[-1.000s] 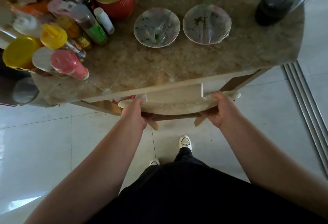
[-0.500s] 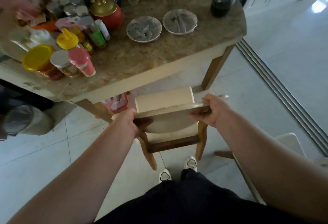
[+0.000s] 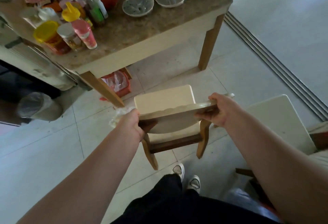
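Observation:
A cream chair (image 3: 165, 97) with brown wooden legs stands on the tiled floor in front of me, clear of the table. My left hand (image 3: 130, 124) grips the left end of its curved backrest, with a crumpled white cloth or plastic bunched at the knuckles. My right hand (image 3: 221, 110) grips the right end of the same backrest. The seat points toward the marble-topped table (image 3: 142, 28). My feet in white shoes are just behind the chair's rear legs.
The table carries several jars and bottles (image 3: 71, 26) at its left and two covered bowls (image 3: 137, 4) near the far edge. A red basket (image 3: 119, 83) sits under it. A second cream chair (image 3: 276, 119) stands at right, a bin (image 3: 38, 106) at left, a floor track (image 3: 276, 64) beyond.
The chair has come back out from under the table toward me, both hands still on the backrest. I have stepped back, so more of the floor and the table legs show.

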A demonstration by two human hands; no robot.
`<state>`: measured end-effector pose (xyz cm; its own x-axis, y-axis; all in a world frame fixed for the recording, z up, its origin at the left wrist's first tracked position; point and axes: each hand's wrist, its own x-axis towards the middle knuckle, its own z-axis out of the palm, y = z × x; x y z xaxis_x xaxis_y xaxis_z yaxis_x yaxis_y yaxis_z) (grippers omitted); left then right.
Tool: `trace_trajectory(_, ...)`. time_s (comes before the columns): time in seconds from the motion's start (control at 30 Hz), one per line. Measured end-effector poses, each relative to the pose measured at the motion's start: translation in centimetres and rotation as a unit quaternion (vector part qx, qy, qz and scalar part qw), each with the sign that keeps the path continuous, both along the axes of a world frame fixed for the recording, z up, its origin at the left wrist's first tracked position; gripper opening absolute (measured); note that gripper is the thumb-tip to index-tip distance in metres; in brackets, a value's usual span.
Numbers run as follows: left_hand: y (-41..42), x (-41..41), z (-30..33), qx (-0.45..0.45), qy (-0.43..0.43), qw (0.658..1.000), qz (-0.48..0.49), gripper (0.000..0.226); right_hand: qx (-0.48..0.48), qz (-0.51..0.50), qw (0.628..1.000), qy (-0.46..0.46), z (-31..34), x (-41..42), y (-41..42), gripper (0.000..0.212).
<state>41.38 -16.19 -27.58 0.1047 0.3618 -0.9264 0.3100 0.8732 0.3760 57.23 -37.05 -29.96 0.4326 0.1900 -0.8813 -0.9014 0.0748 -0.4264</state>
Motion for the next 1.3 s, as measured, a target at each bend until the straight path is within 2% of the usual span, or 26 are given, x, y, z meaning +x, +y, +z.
trace_trajectory(0.17, -3.5, -3.7, -0.4, -0.012, 0.014, 1.000, 0.003, 0.034, -0.005, -0.020, 1.000, 0.004, -0.3, -4.1, -4.2, 0.029)
trace_trajectory(0.37, -6.6, -7.2, -1.3, -0.075, -0.005, 0.997, 0.010, 0.041, -0.032, -0.020, 0.999, -0.027, -0.4, -7.2, -7.4, 0.025)
trace_trajectory(0.57, -11.3, -10.8, -1.1, -0.086, -0.036, 0.996, -0.011, 0.038, -0.055, -0.004, 0.998, -0.029, -0.3, -10.6, -11.8, 0.024)
trace_trajectory(0.67, -15.0, -12.3, -2.0, -0.090, -0.031, 0.995, -0.023, 0.046, -0.082, -0.010, 0.996, -0.031, -0.6, -11.8, -15.1, 0.015)
trace_trajectory(0.73, -17.7, -13.2, -3.1, -0.084, -0.044, 0.995, -0.030, 0.048, -0.102, -0.010, 0.994, -0.028, -1.2, -12.3, -17.4, 0.018)
trace_trajectory(0.87, -23.1, -15.6, -5.3, -0.111, -0.032, 0.993, -0.034, 0.039, -0.149, -0.019, 0.989, -0.013, -2.4, -14.3, -21.9, 0.026)
trace_trajectory(1.0, -28.0, -18.2, -6.1, -0.143, -0.043, 0.989, 0.010, 0.027, -0.203, 0.003, 0.979, -0.017, -3.4, -16.2, -25.7, 0.021)
trace_trajectory(1.1, -31.1, -19.9, -7.0, -0.149, -0.074, 0.985, 0.036, 0.017, -0.221, 0.031, 0.974, -0.037, -4.8, -17.5, -28.4, 0.036)
trace_trajectory(1.3, -35.3, -21.9, -7.4, -0.152, -0.075, 0.986, 0.006, 0.032, -0.210, 0.007, 0.977, -0.024, -6.6, -19.1, -33.5, 0.042)
